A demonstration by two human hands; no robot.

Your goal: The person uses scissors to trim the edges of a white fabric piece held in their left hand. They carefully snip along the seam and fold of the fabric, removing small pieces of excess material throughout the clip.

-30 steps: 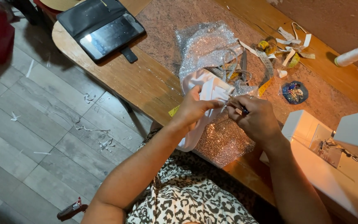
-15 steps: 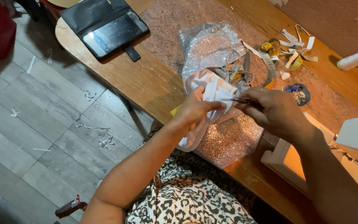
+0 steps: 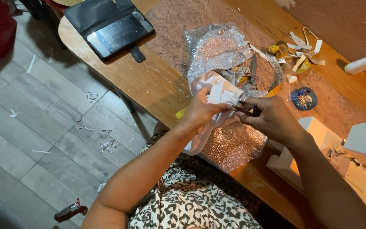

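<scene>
Over the front of the wooden table [image 3: 149, 80], my left hand [image 3: 200, 112] pinches a folded piece of white fabric [image 3: 219, 91]. My right hand [image 3: 267, 116] is closed on a small dark tool [image 3: 244, 110], its tip touching the fabric's edge; what kind of tool it is I cannot tell. Beneath both hands lies glittery silver-gold fabric [image 3: 234, 144], which hangs over the table's edge toward my lap.
A tablet in a black folio case [image 3: 115, 32] lies at the table's far left. Crumpled silver glitter fabric [image 3: 217, 46], a yellow measuring tape [image 3: 276, 51], white scraps and a small round pin dish [image 3: 303, 98] lie behind. A white sewing machine [image 3: 352, 161] stands right. Scraps litter the floor.
The view has shifted slightly. My hands stay together on the white fabric, and my right hand has drawn a little closer to the left.
</scene>
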